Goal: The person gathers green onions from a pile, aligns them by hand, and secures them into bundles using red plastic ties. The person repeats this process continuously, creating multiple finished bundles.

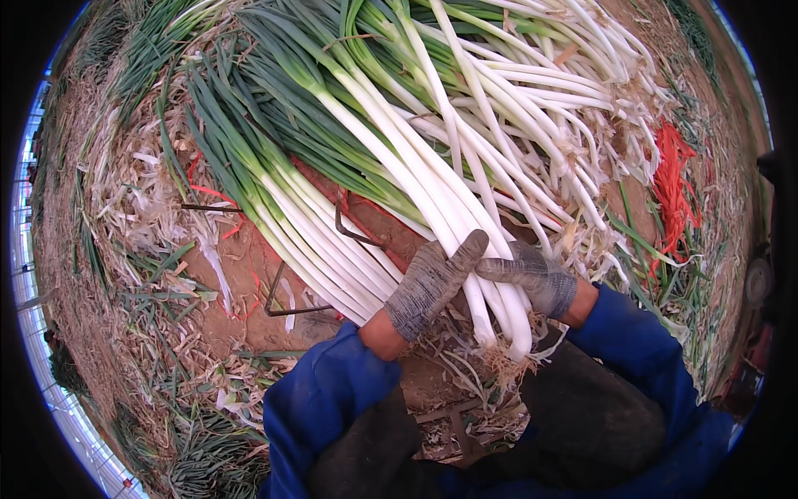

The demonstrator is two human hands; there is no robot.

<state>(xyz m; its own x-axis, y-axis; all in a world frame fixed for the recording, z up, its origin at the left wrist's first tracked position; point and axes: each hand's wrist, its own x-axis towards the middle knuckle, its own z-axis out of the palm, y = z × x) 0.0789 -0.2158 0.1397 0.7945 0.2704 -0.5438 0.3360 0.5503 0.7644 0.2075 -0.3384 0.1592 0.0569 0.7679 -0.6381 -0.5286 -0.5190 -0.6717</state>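
While held low on the white stems, just above the roots point(504, 363), pinched from both sides: a handful of green onions point(424, 183), slanting away to the far left, with green tops over the leaves of the pile point(540, 96). Gripped from the left by the gloved left hand point(436, 279), with thumb pressed along the front of the stems; gripped from the right by the gloved right hand point(532, 279), with thumb, seemingly, laid across toward the other thumb. Impossible to tell the set of the remaining fingers, mostly hidden by the stems and gloves.

To the left, a neat bunch point(320, 237), lying between bent metal rods point(357, 236). To the right, a tangle of red string point(672, 195); all around, dry peelings point(150, 200).

Judging by the grip, probably at the stage of gathering and evening the handful, not yet laid with the neat bunch. Calls next, most likely, for a firm two-handed hold, root ends kept level, stems kept parallel, and a gentle lift of the tops clear of the pile, without bending or tearing the leaves.
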